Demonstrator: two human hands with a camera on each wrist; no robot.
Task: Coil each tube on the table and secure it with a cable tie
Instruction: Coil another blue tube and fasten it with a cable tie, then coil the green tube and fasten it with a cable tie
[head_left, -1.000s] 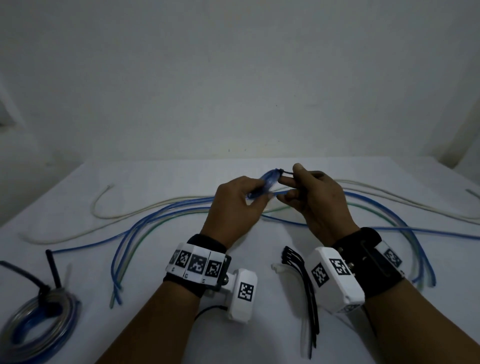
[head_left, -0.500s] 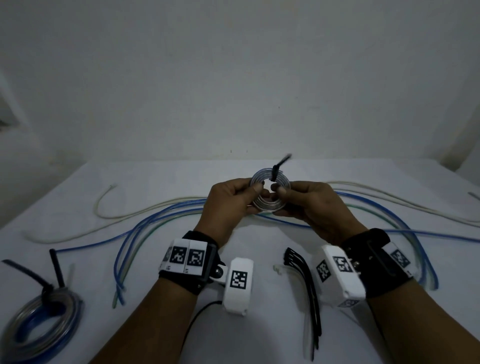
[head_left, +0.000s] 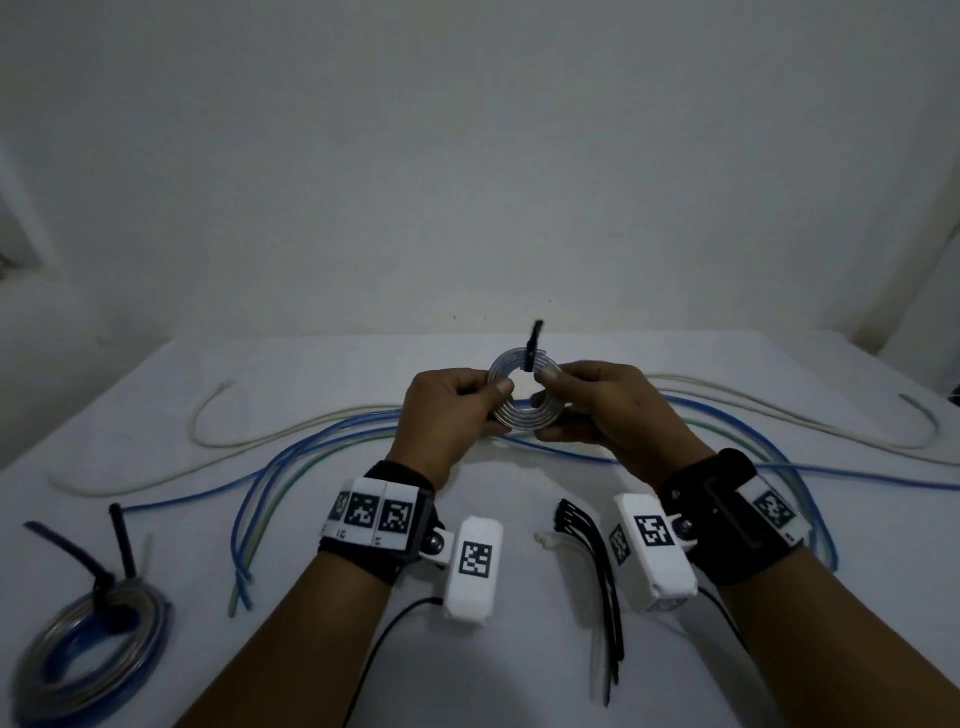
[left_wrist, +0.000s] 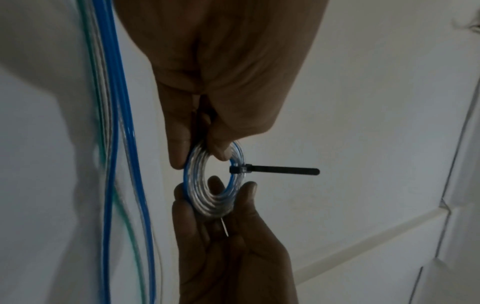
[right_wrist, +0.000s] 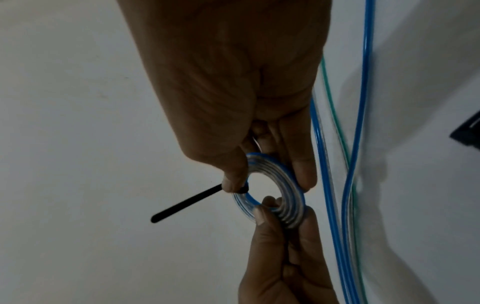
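Clear coiled tube (head_left: 524, 415) with black cable tie (head_left: 533, 347) pinched by both hands (head_left: 449, 410) (head_left: 605, 410).

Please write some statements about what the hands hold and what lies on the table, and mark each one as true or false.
1. Both hands hold one small coil of tube above the table. True: the left hand and the right hand each pinch one side.
2. The coil has no tie on it. False: a black cable tie is fastened round it, its tail sticking out.
3. Another tied coil lies at the near left of the table. True.
4. The spare cable ties lie at the far edge of the table. False: they lie near the right wrist.
5. All tubes are already coiled. False: long loose tubes lie across the table.
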